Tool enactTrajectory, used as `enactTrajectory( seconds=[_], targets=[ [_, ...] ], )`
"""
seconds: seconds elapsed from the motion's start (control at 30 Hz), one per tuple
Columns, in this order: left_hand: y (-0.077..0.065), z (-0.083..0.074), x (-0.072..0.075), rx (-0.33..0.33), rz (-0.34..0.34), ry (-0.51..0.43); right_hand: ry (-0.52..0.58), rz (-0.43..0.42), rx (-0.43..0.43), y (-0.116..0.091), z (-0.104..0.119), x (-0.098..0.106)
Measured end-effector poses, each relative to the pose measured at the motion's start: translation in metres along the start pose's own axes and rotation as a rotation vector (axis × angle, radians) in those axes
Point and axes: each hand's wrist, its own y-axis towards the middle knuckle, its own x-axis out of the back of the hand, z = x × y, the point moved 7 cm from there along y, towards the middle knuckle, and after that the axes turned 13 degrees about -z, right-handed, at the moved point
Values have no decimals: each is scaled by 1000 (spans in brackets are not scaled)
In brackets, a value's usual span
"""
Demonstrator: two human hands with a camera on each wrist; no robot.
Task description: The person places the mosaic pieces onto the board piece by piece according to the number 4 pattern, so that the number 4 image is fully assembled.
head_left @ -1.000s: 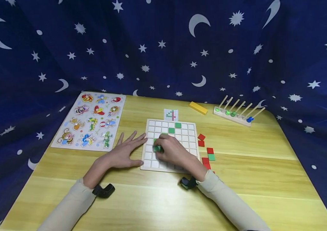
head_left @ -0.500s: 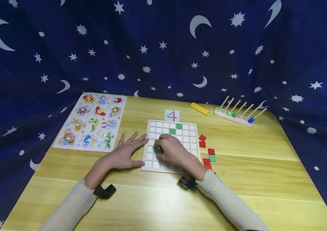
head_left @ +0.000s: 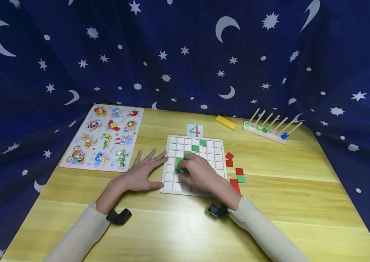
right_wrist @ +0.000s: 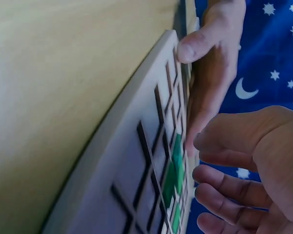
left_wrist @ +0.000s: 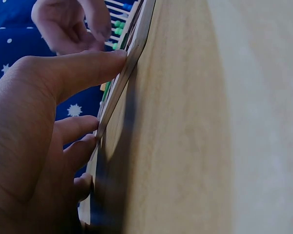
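Observation:
In the head view, a white grid board [head_left: 169, 177] with a pale wooden frame lies on the table. Several green square tiles [head_left: 195, 148] sit in its cells, stepping down to the left. My left hand [head_left: 140, 175] has its fingers spread, with thumb and fingertips against the board's left edge [left_wrist: 133, 61]. Over the board's middle is my right hand [head_left: 201, 175], fingers bent loosely beside a green tile [head_left: 179, 169] in the left part. From the right wrist, the thumb and fingers [right_wrist: 232, 187] stand apart with nothing between them, close over the green tiles [right_wrist: 175, 170].
Loose red tiles [head_left: 239, 171] and a green tile [head_left: 241, 179] lie right of the board. Behind it is a small pattern card [head_left: 190, 126]. A yellow block [head_left: 225, 123] and a pegged bead stand [head_left: 263, 134] sit at the back right, an insect puzzle [head_left: 90, 149] at the left.
My right hand has let go of the green tile, which now lies flat in a left cell, and has shifted slightly right. The left hand stays put at the board's edge.

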Motion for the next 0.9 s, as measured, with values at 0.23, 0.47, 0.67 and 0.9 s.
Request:
enactTrajectory(
  seconds=[0.23,0.47,0.67,0.9],
  targets=[
    [0,-1,0,6,4,0,-16,-81,-56,-26,-18,34],
    [0,-1,0,8,4,6,-52,-138,-149,-64,-50,64],
    [2,-1,0,7,11,5,-67,-178,-304,-106,-81,82],
    [1,0,0,17,10,5,-122,-154,-383,-140,-102,89]
  ],
)
